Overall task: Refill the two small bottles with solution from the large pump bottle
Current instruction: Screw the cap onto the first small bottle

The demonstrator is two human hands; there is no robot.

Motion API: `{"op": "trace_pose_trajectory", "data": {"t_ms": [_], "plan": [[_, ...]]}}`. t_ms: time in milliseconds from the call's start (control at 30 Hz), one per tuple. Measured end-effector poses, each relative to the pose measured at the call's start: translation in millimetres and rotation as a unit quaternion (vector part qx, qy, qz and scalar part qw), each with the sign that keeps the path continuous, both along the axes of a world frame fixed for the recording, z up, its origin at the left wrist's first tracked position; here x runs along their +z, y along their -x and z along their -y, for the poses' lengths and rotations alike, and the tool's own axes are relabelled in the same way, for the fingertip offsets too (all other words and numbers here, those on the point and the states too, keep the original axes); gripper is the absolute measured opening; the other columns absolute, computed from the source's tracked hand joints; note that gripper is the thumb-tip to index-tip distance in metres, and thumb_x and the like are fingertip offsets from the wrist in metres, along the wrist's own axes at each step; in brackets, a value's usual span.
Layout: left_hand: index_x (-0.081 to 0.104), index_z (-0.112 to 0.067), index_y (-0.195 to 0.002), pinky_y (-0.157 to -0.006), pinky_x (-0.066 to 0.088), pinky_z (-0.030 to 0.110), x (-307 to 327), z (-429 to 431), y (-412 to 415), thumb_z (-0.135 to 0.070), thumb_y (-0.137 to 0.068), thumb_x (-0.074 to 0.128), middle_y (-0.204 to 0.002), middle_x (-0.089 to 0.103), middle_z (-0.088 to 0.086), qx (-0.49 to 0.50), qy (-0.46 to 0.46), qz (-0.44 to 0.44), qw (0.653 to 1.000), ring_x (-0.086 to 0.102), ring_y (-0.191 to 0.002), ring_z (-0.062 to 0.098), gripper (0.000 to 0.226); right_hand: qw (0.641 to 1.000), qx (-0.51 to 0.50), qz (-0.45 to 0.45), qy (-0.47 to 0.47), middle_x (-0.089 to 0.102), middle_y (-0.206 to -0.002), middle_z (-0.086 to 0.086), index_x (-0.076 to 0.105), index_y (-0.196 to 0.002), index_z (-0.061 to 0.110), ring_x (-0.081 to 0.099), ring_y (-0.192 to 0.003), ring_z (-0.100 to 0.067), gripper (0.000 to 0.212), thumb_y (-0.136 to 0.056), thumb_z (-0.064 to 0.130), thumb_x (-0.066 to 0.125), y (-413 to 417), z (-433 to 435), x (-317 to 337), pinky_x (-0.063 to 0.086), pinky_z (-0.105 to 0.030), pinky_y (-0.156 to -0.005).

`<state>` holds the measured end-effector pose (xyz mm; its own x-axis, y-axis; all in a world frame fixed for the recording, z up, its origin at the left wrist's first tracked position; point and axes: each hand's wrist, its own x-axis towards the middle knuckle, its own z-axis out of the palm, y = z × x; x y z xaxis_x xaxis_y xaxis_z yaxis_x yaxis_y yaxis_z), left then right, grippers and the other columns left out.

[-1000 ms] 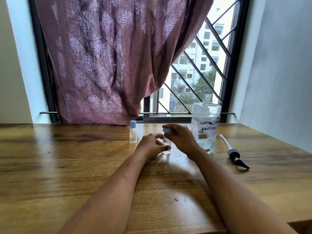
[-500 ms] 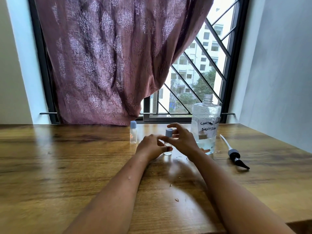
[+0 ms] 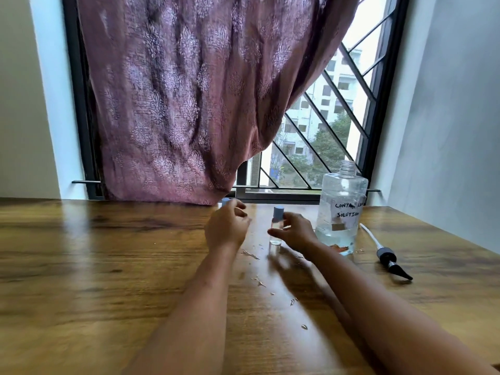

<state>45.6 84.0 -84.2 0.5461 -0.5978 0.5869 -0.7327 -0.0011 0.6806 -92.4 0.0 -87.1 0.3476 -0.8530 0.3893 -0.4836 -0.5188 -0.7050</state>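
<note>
A small clear bottle [image 3: 276,226] with a blue cap stands upright on the wooden table [image 3: 108,266]. My right hand [image 3: 296,232] is around it, thumb in front and fingers behind. My left hand [image 3: 227,228] is curled in front of the second small bottle, of which only the blue cap [image 3: 225,202] shows; a grip cannot be made out. The large clear bottle [image 3: 342,209], hand-labelled as solution, stands uncapped to the right with a little liquid at its bottom. Its pump [image 3: 387,257] lies on the table further right.
Small drops and flecks [image 3: 259,282] lie scattered on the table in front of the bottles. A mauve curtain [image 3: 189,104] hangs over a barred window [image 3: 324,147] behind the table. A grey wall [image 3: 460,131] closes the right side.
My left hand has left the middle bottle and moved left to the other small bottle. My right hand has dropped from the blue cap to the bottle's body. The cap now sits on the bottle.
</note>
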Motion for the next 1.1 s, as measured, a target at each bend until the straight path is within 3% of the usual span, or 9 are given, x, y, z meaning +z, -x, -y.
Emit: {"op": "trace_pose_trajectory", "data": {"t_ms": [133,333,600,700,767,833,933,1000,1100], "plan": [[0.056,-0.021,-0.108,-0.076,0.051,0.038,-2.5,-3.8,-11.4,-0.017,-0.079,0.064,-0.103,0.070,0.002,0.095,0.073,-0.041,0.992,0.063,-0.095,0.029,0.031,1.000,-0.014,-0.011,-0.012,0.066,-0.106,-0.015,0.064,-0.109,0.005,0.061,-0.098,-0.028,0.042,-0.072,0.019,0.078,-13.1,9.3,5.8,0.046,-0.033,-0.085],[0.038,-0.026,-0.131,-0.100,0.033,0.046,-6.3,3.3,-21.3,-0.032,-0.082,0.061,-0.130,0.054,0.002,0.097,-0.103,-0.135,0.981,0.046,-0.123,0.030,0.055,0.999,-0.024,-0.002,-0.021,0.065,-0.109,-0.015,0.063,-0.111,0.005,0.061,-0.099,-0.027,0.046,-0.071,0.020,0.079,-30.3,23.7,2.8,0.047,-0.034,-0.089],[0.028,-0.030,-0.136,-0.103,0.026,0.050,-8.8,14.0,-14.3,-0.042,-0.085,0.056,-0.137,0.051,0.003,0.101,-0.179,-0.091,0.974,0.039,-0.130,0.033,0.059,0.999,-0.031,0.006,-0.029,0.065,-0.109,-0.013,0.065,-0.106,0.003,0.060,-0.099,-0.026,0.041,-0.072,0.022,0.078,-32.2,29.1,-2.5,0.041,-0.026,-0.077],[0.030,-0.026,-0.137,-0.102,0.027,0.049,-10.2,15.4,-11.6,-0.043,-0.087,0.052,-0.136,0.051,0.005,0.112,-0.202,-0.055,0.971,0.038,-0.130,0.032,0.057,0.998,-0.033,-0.023,-0.040,0.064,-0.112,-0.015,0.062,-0.109,0.000,0.058,-0.104,-0.029,0.051,-0.070,0.028,0.080,-31.8,26.9,-6.9,0.041,-0.027,-0.076],[0.033,-0.024,-0.135,-0.101,0.027,0.050,-10.6,15.3,-10.5,-0.041,-0.088,0.050,-0.134,0.053,0.006,0.121,-0.210,-0.048,0.969,0.040,-0.128,0.032,0.054,0.997,-0.021,-0.018,-0.071,0.057,-0.126,-0.017,0.051,-0.126,0.000,0.054,-0.114,-0.029,0.075,-0.065,0.031,0.083,-28.7,21.1,-5.2,0.044,-0.034,-0.093],[0.039,-0.023,-0.130,-0.101,0.027,0.049,-9.4,13.9,-10.3,-0.039,-0.088,0.049,-0.130,0.056,0.007,0.137,-0.207,-0.041,0.968,0.044,-0.125,0.032,0.047,0.995,-0.029,0.016,-0.096,0.050,-0.131,-0.019,0.039,-0.131,-0.003,0.049,-0.118,-0.031,0.089,-0.063,0.029,0.085,-24.3,16.1,1.1,0.043,-0.039,-0.098],[0.049,-0.022,-0.120,-0.100,0.028,0.046,-7.7,14.0,-8.3,-0.039,-0.088,0.051,-0.123,0.060,0.006,0.135,-0.190,-0.025,0.972,0.049,-0.120,0.030,0.036,0.988,-0.052,0.085,-0.115,0.045,-0.132,-0.020,0.037,-0.128,-0.004,0.046,-0.117,-0.031,0.082,-0.064,0.017,0.084,-11.8,9.2,11.1,0.043,-0.034,-0.088],[0.053,-0.022,-0.116,-0.098,0.032,0.045,-6.7,16.1,-6.2,-0.044,-0.086,0.055,-0.120,0.062,0.005,0.112,-0.162,-0.023,0.980,0.052,-0.117,0.029,0.037,0.988,-0.066,0.118,-0.079,0.044,-0.132,-0.018,0.033,-0.135,0.001,0.047,-0.117,-0.030,0.084,-0.067,0.009,0.081,-3.0,5.2,13.7,0.042,-0.031,-0.087],[0.056,-0.020,-0.109,-0.092,0.044,0.041,-2.5,18.5,1.6,-0.046,-0.082,0.063,-0.108,0.067,0.001,0.009,-0.096,-0.027,0.995,0.059,-0.105,0.026,0.038,0.988,-0.027,0.154,-0.019,0.056,-0.111,-0.007,0.043,-0.129,0.011,0.056,-0.098,-0.022,0.063,-0.074,0.008,0.074,10.0,-6.5,17.1,0.047,-0.028,-0.075]]}}
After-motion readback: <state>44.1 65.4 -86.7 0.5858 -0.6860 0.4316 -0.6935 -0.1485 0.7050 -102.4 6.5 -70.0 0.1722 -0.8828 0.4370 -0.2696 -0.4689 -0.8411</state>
